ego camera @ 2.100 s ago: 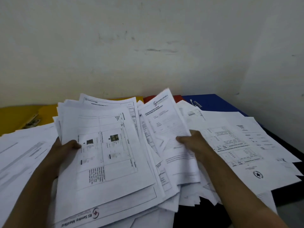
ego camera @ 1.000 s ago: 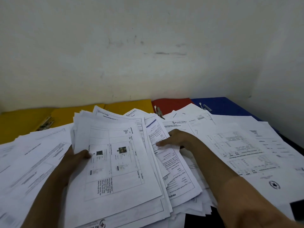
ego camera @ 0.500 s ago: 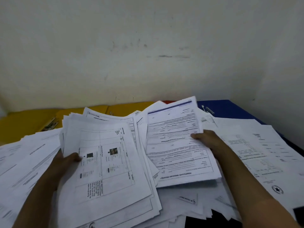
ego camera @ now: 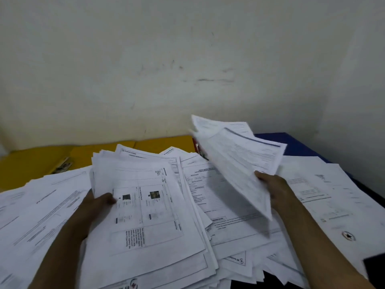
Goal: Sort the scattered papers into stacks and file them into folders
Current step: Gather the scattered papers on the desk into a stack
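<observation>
Loose white printed sheets (ego camera: 41,215) cover the left of the desk in front of flat yellow card folders (ego camera: 31,163) along the wall. The left hand (ego camera: 95,207) grips a thick fanned stack of white printed forms (ego camera: 150,215), thumb on top. Further right, the right hand (ego camera: 273,186) pinches a few lifted, tilted, blurred white pages (ego camera: 239,161), past them more white sheets (ego camera: 325,195) overlapping a blue folder (ego camera: 291,142).

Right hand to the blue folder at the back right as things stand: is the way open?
Probably not yet. The right hand already grips lifted sheets, and loose papers cover most of the blue folder, leaving only its far edge bare. It would need to put the sheets down first.
</observation>
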